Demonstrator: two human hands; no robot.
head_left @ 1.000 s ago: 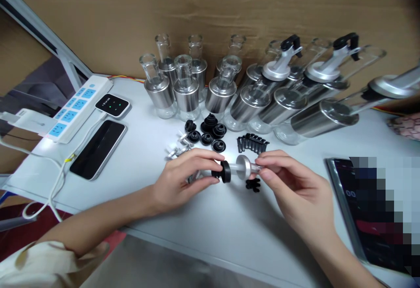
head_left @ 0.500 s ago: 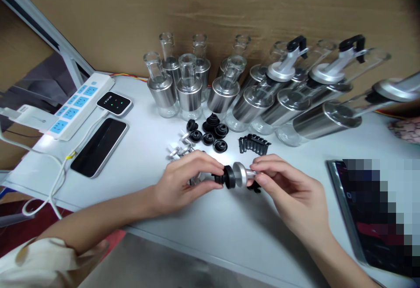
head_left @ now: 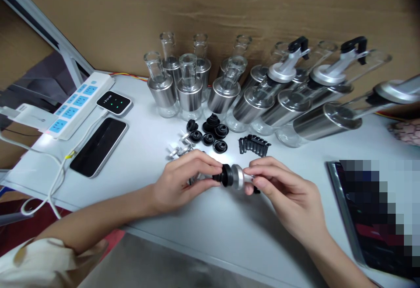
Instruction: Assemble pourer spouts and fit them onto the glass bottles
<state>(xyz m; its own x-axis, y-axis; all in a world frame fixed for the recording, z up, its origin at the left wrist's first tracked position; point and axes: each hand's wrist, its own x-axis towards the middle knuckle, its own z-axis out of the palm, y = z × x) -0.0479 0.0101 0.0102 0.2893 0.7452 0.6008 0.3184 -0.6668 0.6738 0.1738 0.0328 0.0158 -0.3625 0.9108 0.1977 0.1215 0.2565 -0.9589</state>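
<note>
My left hand [head_left: 183, 178] pinches a black rubber stopper [head_left: 225, 176] just above the white table [head_left: 138, 165]. My right hand [head_left: 282, 192] grips a silver metal spout cap [head_left: 239, 177] by its narrow end. Stopper and cap are pressed together between the two hands. Just behind them lie several loose black stoppers [head_left: 210, 133], a row of small black caps [head_left: 254, 144] and several small silver spout parts [head_left: 179, 148]. A few more black pieces are half hidden under my right fingers.
Glass bottles with steel sleeves [head_left: 188, 89] stand along the cardboard wall; some at the right carry fitted pourers [head_left: 288, 63]. At left sit a power strip [head_left: 74, 111], a small black device [head_left: 114, 103] and a phone [head_left: 98, 147]. A tablet [head_left: 377, 218] lies at right.
The gap between stopper and silver cap has closed: my right hand pushed the cap leftward onto the stopper. The clear tube seen between them earlier is no longer visible.
</note>
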